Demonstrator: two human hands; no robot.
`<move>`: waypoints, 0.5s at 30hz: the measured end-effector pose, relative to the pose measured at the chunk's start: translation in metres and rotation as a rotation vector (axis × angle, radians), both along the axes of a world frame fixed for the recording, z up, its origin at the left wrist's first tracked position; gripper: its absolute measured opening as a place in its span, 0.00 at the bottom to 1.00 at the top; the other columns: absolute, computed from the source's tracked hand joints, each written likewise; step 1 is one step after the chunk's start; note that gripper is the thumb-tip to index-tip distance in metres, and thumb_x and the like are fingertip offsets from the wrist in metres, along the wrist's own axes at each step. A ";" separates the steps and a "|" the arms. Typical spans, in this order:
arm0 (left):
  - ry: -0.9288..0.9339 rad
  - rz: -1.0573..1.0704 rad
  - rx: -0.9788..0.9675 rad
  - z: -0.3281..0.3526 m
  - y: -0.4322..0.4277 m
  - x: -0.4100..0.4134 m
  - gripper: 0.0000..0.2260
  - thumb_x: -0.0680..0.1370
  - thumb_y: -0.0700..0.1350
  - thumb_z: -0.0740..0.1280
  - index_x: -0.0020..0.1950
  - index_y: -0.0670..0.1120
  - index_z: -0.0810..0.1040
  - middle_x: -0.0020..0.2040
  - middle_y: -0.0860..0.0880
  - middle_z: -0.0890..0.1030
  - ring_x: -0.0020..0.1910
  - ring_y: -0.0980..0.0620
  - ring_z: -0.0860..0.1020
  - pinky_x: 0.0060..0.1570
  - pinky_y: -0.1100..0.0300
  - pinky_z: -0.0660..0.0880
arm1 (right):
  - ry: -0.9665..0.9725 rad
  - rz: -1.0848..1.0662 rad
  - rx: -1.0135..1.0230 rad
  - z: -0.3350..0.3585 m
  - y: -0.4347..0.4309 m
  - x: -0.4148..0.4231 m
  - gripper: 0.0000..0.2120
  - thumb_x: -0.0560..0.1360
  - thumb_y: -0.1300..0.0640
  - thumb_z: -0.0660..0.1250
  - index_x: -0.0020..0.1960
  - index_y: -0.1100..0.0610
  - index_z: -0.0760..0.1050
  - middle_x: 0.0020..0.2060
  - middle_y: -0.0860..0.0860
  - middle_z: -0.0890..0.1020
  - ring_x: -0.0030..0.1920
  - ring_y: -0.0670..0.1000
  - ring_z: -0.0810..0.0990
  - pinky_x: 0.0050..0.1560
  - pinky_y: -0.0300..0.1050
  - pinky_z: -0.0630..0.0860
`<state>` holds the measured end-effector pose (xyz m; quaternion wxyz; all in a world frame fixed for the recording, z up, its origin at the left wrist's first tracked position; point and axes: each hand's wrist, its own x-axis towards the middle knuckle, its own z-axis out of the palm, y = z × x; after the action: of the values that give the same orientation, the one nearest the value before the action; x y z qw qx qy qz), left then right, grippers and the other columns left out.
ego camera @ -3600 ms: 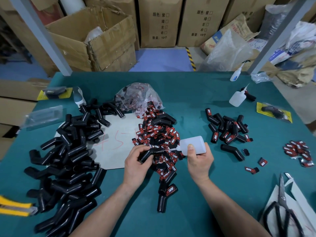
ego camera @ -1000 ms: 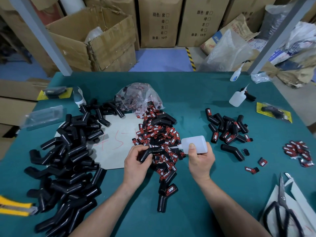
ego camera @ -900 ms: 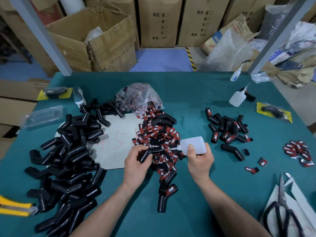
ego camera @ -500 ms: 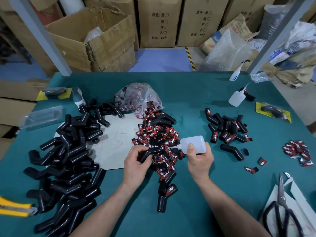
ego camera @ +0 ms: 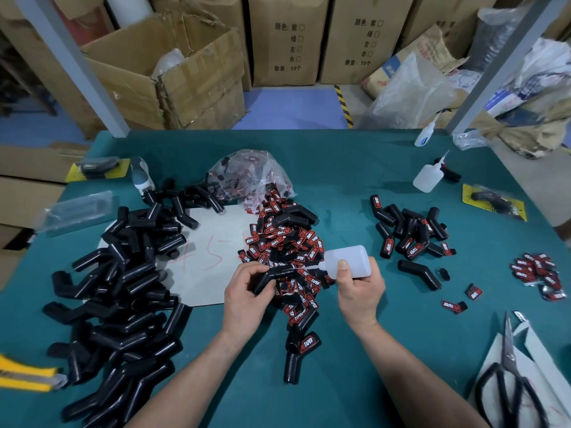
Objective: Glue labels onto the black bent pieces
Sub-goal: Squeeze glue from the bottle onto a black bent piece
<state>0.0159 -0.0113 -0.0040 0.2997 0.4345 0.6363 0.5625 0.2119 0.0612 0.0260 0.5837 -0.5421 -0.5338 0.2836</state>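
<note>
Left grip (ego camera: pixel 244 293) clasps a black bent piece (ego camera: pixel 279 271); right grip (ego camera: pixel 360 288) holds glue bottle (ego camera: pixel 350 257)

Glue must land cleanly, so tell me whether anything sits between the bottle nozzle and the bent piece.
Nothing visible does: the right hand's glue bottle has its nozzle at the black bent piece the left hand grips.

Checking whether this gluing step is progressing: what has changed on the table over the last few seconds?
Nothing visibly moved; nothing was taken or released. The left hand still grips the black bent plastic piece, the right hand still holds the translucent white squeeze bottle, nozzle at that piece. The heap of red-and-black labels and the pile of bare black pieces lie as before.
</note>
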 end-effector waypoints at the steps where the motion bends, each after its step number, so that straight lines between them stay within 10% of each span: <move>1: -0.002 0.000 -0.001 0.000 0.000 0.000 0.16 0.73 0.44 0.73 0.53 0.64 0.80 0.54 0.57 0.81 0.55 0.49 0.82 0.58 0.55 0.78 | 0.004 -0.003 -0.001 0.000 0.001 0.001 0.15 0.70 0.43 0.68 0.35 0.50 0.65 0.26 0.42 0.68 0.28 0.38 0.70 0.29 0.30 0.64; 15: -0.005 0.009 -0.005 0.001 -0.001 -0.001 0.17 0.73 0.42 0.74 0.53 0.64 0.80 0.54 0.57 0.81 0.54 0.52 0.81 0.56 0.66 0.76 | 0.001 -0.005 0.001 0.001 0.000 0.002 0.15 0.70 0.42 0.67 0.35 0.49 0.65 0.26 0.42 0.68 0.28 0.39 0.69 0.29 0.32 0.64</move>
<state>0.0150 -0.0123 -0.0025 0.2996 0.4294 0.6391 0.5634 0.2134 0.0610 0.0270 0.5849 -0.5429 -0.5326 0.2820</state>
